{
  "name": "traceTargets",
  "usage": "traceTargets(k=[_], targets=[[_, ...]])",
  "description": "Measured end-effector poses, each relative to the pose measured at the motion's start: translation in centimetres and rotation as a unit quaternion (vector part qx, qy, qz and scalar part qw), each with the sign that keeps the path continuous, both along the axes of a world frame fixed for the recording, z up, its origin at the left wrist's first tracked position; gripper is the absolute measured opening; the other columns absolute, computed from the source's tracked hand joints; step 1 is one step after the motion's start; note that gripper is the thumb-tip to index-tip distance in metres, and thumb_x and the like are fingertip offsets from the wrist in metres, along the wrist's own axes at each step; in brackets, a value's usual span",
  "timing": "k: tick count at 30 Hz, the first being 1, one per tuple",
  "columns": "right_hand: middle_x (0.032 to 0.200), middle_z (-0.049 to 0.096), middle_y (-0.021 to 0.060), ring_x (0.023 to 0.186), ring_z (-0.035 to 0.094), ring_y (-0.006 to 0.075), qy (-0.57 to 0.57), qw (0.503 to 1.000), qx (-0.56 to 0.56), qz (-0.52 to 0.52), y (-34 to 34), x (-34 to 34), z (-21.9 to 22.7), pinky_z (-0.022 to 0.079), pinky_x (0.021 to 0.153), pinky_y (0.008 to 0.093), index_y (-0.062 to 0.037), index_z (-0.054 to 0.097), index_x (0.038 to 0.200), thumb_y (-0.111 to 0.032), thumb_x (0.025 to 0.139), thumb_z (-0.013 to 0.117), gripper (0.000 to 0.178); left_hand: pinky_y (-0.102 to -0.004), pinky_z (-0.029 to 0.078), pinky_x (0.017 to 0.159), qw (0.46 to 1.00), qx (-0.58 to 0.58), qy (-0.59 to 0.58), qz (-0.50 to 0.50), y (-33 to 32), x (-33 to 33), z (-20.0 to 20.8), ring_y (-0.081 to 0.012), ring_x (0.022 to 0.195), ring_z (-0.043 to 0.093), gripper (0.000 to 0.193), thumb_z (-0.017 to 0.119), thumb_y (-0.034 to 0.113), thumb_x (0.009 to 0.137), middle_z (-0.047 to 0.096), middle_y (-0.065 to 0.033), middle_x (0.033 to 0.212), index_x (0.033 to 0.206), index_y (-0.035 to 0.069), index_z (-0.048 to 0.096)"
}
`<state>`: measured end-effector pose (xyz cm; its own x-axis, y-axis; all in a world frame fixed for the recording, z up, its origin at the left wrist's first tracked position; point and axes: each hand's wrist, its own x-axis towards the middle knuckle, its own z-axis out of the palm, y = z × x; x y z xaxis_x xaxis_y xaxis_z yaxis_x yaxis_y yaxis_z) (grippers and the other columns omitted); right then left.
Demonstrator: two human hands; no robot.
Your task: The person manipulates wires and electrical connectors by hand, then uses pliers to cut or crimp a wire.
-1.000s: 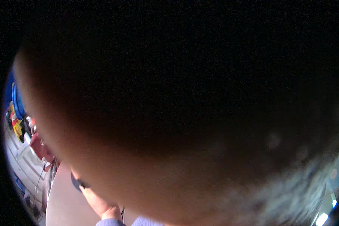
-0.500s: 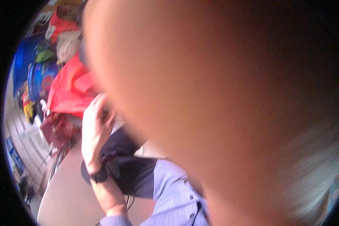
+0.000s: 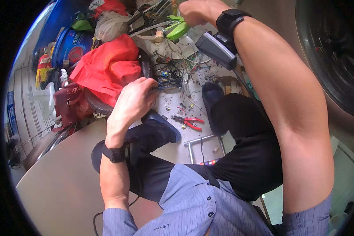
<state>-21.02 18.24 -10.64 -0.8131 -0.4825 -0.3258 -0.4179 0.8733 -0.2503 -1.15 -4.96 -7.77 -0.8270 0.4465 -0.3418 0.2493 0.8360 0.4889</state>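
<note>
My left hand (image 3: 133,98) is closed above the littered floor, its fingertips pinched beside a tangle of dark wires (image 3: 170,74). A thin dark piece shows at the fingertips, too small to name. My right hand (image 3: 200,11) reaches far forward to the top edge, with its fingers mostly hidden. Right beside it lies a bright green tool or handle (image 3: 178,30); I cannot tell whether the hand grips it. Between my feet, red-handled pliers (image 3: 189,122) lie on the floor among small scraps. A grey boxy device (image 3: 216,50) sits by the black strap on my right wrist.
A red bag (image 3: 108,69) covers part of a black tyre (image 3: 145,63) on the left. Behind it stand a blue bucket (image 3: 72,46) and a whitish plastic bag (image 3: 111,26). A metal frame (image 3: 190,151) lies near my knees. A large dark round object (image 3: 334,51) stands at right.
My right forearm, which filled most of the view as a blur, has swung forward and right, uncovering the floor. My left hand has shifted right and stays closed.
</note>
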Motion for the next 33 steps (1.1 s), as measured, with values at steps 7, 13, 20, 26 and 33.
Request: traceTargets(k=[7, 13, 20, 26, 33], targets=[[0.09, 0.071, 0.0231, 0.087, 0.071, 0.0383, 0.131, 0.982, -0.064, -0.121, -1.8, 1.8, -5.5, 0.057, 0.075, 0.0459, -0.009, 0.075, 0.099, -0.032, 0.079, 0.073, 0.031, -0.0468, 0.051, 0.077, 0.998, 0.006, 0.064, -0.006, -2.6, -1.2, 1.3, -0.0396, 0.09, 0.062, 0.02, 0.067, 0.011, 0.085, 0.062, -0.0194, 0.094, 0.102, 0.001, 0.062], [0.09, 0.067, 0.0253, 0.085, 0.065, 0.0459, 0.146, 0.848, -0.235, -0.452, -1.3, 14.0, -15.5, 0.051, 0.075, 0.0526, 0.0004, 0.062, 0.094, -0.021, 0.091, 0.054, 0.023, -0.0458, 0.051, 0.077, 0.997, -0.002, 0.072, 0.014, -4.8, 0.0, 2.3, -0.0383, 0.09, 0.062, 0.02, 0.067, 0.01, 0.085, 0.062, -0.0183, 0.093, 0.102, 0.001, 0.062], [0.1, 0.066, 0.0254, 0.092, 0.066, 0.0448, -0.185, 0.975, -0.061, -0.112, -5.0, 30.1, -25.9, 0.053, 0.08, 0.0541, -0.0024, 0.058, 0.11, -0.01, 0.09, 0.046, 0.025, -0.045, 0.05, 0.075, 0.996, 0.014, 0.082, 0.038, -6.3, 1.8, 3.9, -0.0374, 0.088, 0.061, 0.02, 0.068, 0.009, 0.083, 0.061, -0.0167, 0.091, 0.101, 0.001, 0.061], [0.101, 0.064, 0.0246, 0.092, 0.066, 0.0446, -0.174, 0.976, -0.064, -0.118, -5.9, 31.0, -28.0, 0.054, 0.078, 0.0537, -0.0056, 0.053, 0.113, -0.012, 0.092, 0.046, 0.024, -0.0441, 0.049, 0.074, 0.995, 0.015, 0.079, 0.054, -6.8, 3.1, 3.6, -0.0366, 0.086, 0.06, 0.022, 0.07, 0.006, 0.081, 0.058, -0.0157, 0.087, 0.1, 0.002, 0.06], [0.095, 0.065, 0.0227, 0.089, 0.064, 0.0441, -0.13, 0.97, -0.151, -0.139, -3.9, 31.7, -29.5, 0.052, 0.08, 0.0508, -0.0031, 0.06, 0.098, -0.013, 0.09, 0.053, 0.014, -0.0442, 0.048, 0.072, 0.995, 0.006, 0.087, 0.049, -7.1, 3.5, 3.6, -0.0358, 0.085, 0.059, 0.024, 0.071, 0.006, 0.079, 0.057, -0.015, 0.086, 0.1, 0.002, 0.059]])
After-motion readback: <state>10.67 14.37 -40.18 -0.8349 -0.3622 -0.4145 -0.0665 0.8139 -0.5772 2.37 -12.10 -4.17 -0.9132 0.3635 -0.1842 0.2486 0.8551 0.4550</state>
